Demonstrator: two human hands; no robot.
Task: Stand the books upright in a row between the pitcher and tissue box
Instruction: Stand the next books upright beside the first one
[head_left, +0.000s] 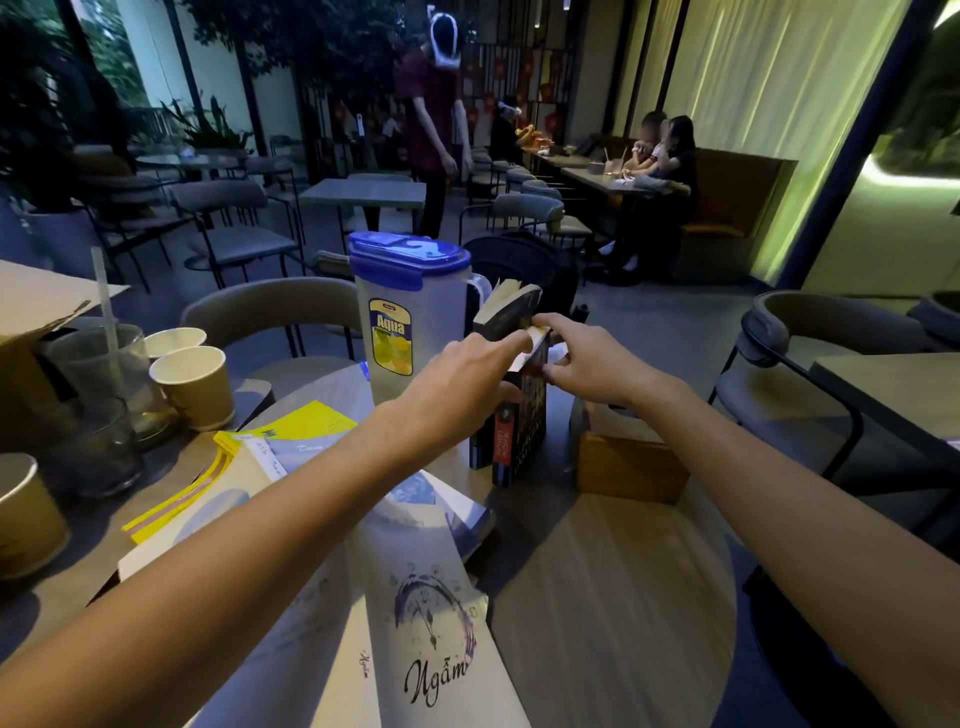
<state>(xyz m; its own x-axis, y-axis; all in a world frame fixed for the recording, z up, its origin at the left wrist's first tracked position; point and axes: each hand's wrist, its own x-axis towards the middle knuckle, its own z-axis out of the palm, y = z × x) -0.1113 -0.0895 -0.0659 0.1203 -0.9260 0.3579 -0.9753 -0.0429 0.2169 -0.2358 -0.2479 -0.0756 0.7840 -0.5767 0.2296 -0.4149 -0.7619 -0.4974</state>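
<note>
Toward the table's (623, 597) far edge, two books (514, 431) stand upright between the blue-lidded pitcher (400, 312) and the wooden tissue box (628, 457), a tissue (621, 415) poking out. The left hand (467, 374) grips their tops; the right hand (587, 358) pinches one book's top edge.

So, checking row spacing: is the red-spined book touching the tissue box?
Apart: head view shows a gap between the red-spined book and the tissue box.

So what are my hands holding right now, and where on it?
The left hand and right hand both hold the upright dark book by its top edge.
</note>
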